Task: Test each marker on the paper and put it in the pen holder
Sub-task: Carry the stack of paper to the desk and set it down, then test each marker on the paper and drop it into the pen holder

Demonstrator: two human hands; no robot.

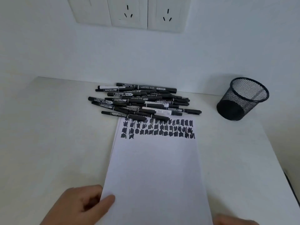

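Observation:
A pile of several black markers lies at the back of the white table, across the far end of a white sheet of paper. Rows of black test scribbles cover the paper's far part. An empty black mesh pen holder stands to the right of the pile. My left hand sits at the paper's near left edge, thumb on the sheet, fingers curled at the edge. Only a sliver of my right hand shows at the bottom edge, right of the paper.
The white table meets a white wall at the back, with power sockets above. The table's right edge runs diagonally near the right side of the view.

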